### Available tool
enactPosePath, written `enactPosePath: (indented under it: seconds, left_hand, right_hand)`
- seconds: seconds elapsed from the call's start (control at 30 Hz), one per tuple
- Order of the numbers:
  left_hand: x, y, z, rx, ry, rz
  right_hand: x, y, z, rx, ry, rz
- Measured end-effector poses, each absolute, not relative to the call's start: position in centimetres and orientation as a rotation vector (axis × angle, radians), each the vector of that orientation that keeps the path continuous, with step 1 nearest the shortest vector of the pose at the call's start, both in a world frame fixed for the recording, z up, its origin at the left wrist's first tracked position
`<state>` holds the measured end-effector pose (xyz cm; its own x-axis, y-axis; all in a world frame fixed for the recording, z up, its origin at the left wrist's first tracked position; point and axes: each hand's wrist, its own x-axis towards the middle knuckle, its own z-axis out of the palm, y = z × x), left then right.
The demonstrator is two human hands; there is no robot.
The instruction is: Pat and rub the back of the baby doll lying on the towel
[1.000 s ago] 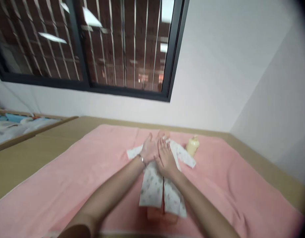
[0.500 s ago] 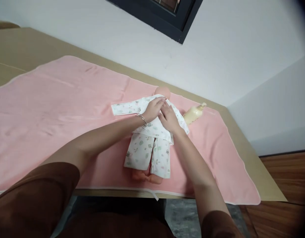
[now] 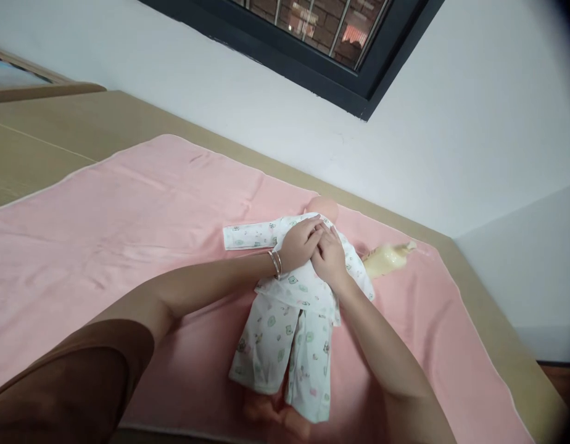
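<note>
A baby doll (image 3: 322, 207) lies face down or with its face hidden, its feet towards me. It wears a white printed shirt (image 3: 297, 285) and matching trousers (image 3: 269, 345). My left hand (image 3: 300, 243), with bangles at the wrist, rests flat on the upper part of the shirt. Beside it my right hand (image 3: 330, 254) lies flat on the shirt too, the fingertips of both hands meeting or overlapping. Neither hand grips anything. To the right of the doll lies a pale yellow bottle (image 3: 387, 260), near the shirt's right sleeve.
Beneath the doll a pink blanket (image 3: 150, 203) covers much of the tan tabletop (image 3: 49, 135). A white wall (image 3: 266, 117) rises behind it, with a dark-framed window (image 3: 326, 80) above. At the far left is a wooden-edged object (image 3: 49, 91).
The camera view has tilted up and shifted, so the doll and blanket sit lower and more window shows. Both hands stay on the shirt, still flat.
</note>
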<state>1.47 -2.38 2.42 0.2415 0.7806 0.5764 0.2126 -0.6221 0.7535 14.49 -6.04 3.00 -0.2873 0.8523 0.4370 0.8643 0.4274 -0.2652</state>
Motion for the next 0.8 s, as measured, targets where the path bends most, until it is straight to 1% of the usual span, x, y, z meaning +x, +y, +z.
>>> enactPosePath:
  seconds: [0.17,0.3,0.43,0.63,0.8]
  left_hand:
    - [1.6,-2.1,2.1,2.076,0.88,1.364]
    - [1.3,-1.8,1.4,2.197,0.885,1.342]
    - [1.1,-1.4,0.5,2.341,0.875,1.331]
    - [0.9,-1.6,1.0,2.317,1.053,1.273]
    - [0.6,-1.5,1.2,2.324,1.185,1.139]
  right_hand:
    - [15.0,-5.9,1.8,-1.52,-1.918,-0.046]
    - [15.1,-6.1,1.9,-1.601,-1.92,0.017]
    - [15.2,-6.2,2.3,-1.772,-1.938,0.037]
    - [14.8,-7.4,3.3,-1.927,-1.949,-0.262]
    - [14.6,-8.0,3.4,-1.93,-1.94,-0.366]
